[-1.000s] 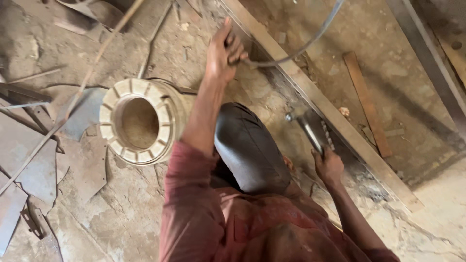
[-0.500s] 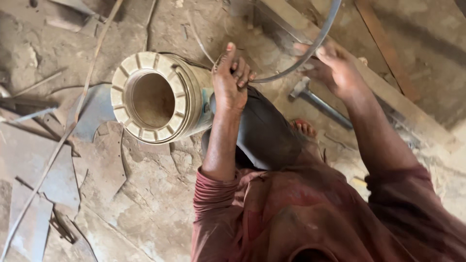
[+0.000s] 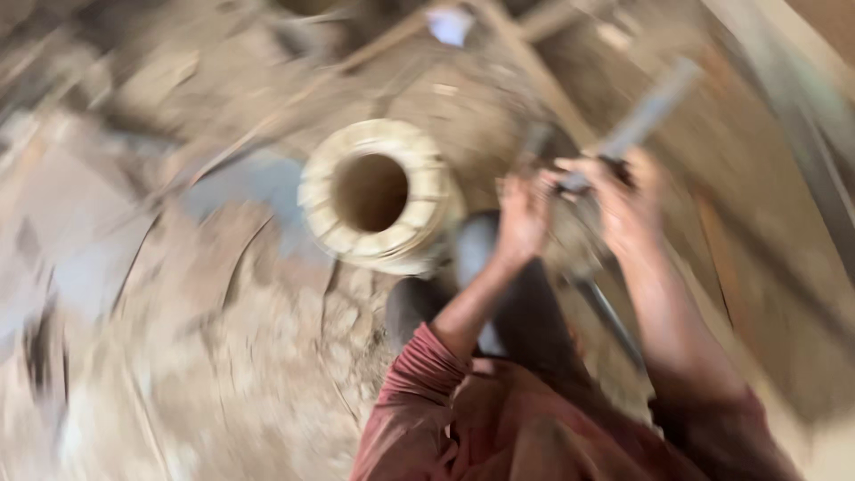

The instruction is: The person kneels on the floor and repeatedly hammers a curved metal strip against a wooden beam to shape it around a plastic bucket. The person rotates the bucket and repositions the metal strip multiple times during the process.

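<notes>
One ribbed cream ring [image 3: 376,194] set on the dusty floor [image 3: 178,374], one grey metal bar [image 3: 643,116] gripped by the right hand [image 3: 623,207], left hand [image 3: 524,218] just beside it, its grip blurred beyond telling, dark-trousered knee [image 3: 525,312] below both.

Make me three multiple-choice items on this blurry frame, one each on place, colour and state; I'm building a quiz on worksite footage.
1. The round hollow drum lies where?
A. left of the hands
B. right of the hands
C. on the person's lap

2. The person's sleeves are:
A. blue
B. reddish
C. white

3. The right hand is:
A. flat on the ground
B. closed round a grey bar
C. inside the drum

Answers: 1 A, the drum sits left of the left hand. 2 B, the cloth looks dull red. 3 B, the fingers wrap the bar's lower end.
</notes>
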